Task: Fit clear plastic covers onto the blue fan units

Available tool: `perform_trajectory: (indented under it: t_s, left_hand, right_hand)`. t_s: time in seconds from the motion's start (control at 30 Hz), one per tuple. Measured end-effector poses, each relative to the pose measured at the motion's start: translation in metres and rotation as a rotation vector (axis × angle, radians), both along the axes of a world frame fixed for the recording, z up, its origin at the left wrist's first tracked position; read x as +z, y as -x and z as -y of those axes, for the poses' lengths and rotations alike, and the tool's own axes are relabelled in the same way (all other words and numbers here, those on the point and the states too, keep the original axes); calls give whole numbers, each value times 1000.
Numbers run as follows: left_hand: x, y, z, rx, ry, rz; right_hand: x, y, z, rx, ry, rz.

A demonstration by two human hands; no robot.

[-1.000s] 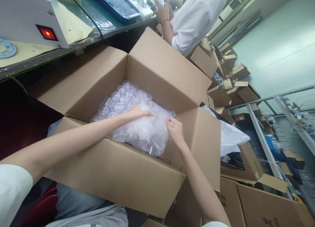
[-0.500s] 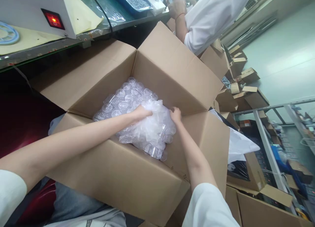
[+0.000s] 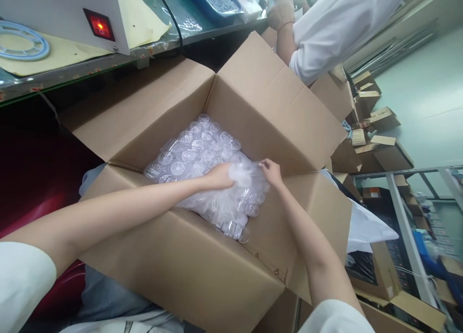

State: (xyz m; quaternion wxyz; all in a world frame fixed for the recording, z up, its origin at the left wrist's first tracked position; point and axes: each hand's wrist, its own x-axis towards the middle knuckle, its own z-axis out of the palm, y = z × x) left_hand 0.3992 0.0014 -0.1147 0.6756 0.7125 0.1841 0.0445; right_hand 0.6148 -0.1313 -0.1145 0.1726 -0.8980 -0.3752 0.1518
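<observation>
An open cardboard box (image 3: pixel 181 246) holds many clear round plastic pieces (image 3: pixel 188 155), packed close together in clear bags. My left hand (image 3: pixel 219 177) is closed on the crumpled top of a clear plastic bag (image 3: pixel 217 201). At the bag's right edge, my right hand (image 3: pixel 270 171) pinches the thin plastic between thumb and fingers. Both hands are inside the box, a short way apart, with the gathered film between them. More clear pieces show through the bag below my hands.
A workbench (image 3: pixel 144 51) at the upper left bears a grey machine with a lit red switch (image 3: pixel 99 24) and a blue tray (image 3: pixel 217 3). Another person's white sleeve (image 3: pixel 333 29) is beyond the box. Cardboard boxes (image 3: pixel 394 154) and a metal rack (image 3: pixel 405 227) stand at the right.
The view has shifted, so the box appears farther right. My left hand has moved lower over the gathered film, and my right hand now pulls an edge of it out to the right.
</observation>
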Motion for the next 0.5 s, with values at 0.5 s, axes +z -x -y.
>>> perform_trajectory:
  t_s: [0.5]
  left_hand:
    - [7, 1, -12, 87, -132, 136]
  right_hand:
    - [-4, 15, -18, 68, 45, -43]
